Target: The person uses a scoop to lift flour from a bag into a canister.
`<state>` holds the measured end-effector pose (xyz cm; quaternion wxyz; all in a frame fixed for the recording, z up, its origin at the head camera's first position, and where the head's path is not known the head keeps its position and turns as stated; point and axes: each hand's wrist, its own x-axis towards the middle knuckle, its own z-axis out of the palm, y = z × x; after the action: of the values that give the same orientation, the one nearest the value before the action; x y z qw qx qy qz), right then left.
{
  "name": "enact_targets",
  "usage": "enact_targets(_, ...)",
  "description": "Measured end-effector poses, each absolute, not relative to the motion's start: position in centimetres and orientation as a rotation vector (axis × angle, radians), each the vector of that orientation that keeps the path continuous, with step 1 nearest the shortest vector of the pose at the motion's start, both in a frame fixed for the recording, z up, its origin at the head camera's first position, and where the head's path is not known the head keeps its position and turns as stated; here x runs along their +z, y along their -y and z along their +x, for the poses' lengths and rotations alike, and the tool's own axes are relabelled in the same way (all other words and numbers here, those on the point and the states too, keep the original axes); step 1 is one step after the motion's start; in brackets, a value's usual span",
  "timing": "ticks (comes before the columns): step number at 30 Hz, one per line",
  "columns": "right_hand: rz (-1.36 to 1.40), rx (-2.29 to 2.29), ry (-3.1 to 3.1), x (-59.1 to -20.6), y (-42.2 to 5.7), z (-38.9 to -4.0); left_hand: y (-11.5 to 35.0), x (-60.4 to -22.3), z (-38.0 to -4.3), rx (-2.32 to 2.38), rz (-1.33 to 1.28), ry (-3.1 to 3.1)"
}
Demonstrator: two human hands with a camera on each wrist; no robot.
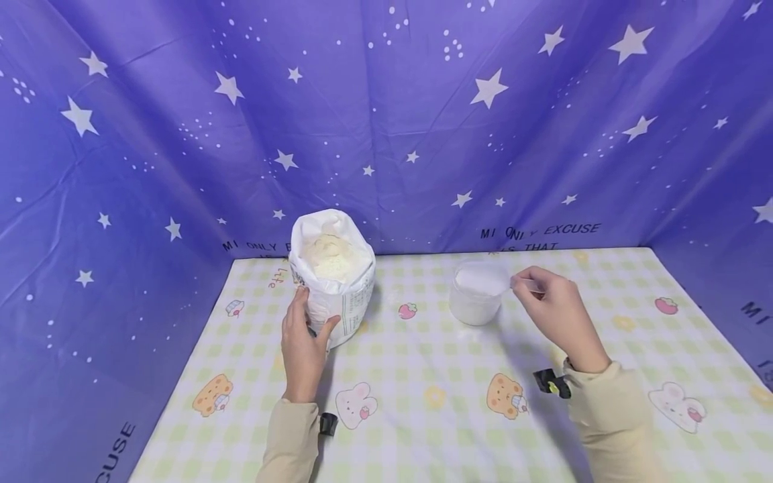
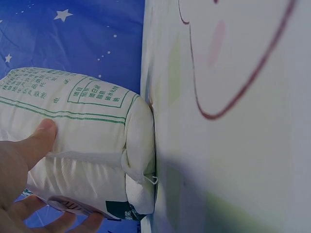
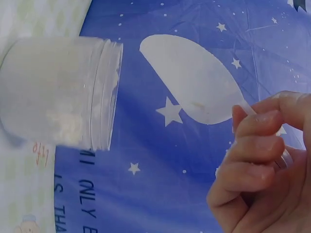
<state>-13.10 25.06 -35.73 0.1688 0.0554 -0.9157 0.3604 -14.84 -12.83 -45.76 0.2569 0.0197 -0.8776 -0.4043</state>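
Note:
My left hand [image 1: 306, 350] grips the near side of an open white bag [image 1: 356, 302] of pale powder [image 1: 332, 258], which stands upright at the back left. In the left wrist view, the thumb lies on the green-printed bag [image 2: 82, 138], with the other fingers around its far side. My right hand [image 1: 558, 310] pinches the handle of a scoop [image 3: 194, 80], with its fingers curled. That scoop is tilted above the mouth of a clear jar [image 1: 474, 312]. Whitish powder shows through the jar wall [image 3: 53, 92] in the right wrist view.
A checked tablecloth [image 1: 423, 436] with cartoon prints covers the table. Blue star-printed curtain [image 1: 392, 121] hangs close behind the bag and jar, and along both sides. Bare tablecloth lies between bag and jar.

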Motion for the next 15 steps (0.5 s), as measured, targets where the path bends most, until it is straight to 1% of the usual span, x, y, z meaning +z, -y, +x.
enact_targets(6, 0.214, 1.120, 2.651, -36.0, -24.2, -13.3, 12.9, -45.8, -14.8, -1.103, 0.037, 2.372)
enact_targets(15, 0.253, 1.208, 2.730, -37.5, -22.7, -13.7, 13.0, -45.9, -14.8, -1.117, 0.053, 2.375)
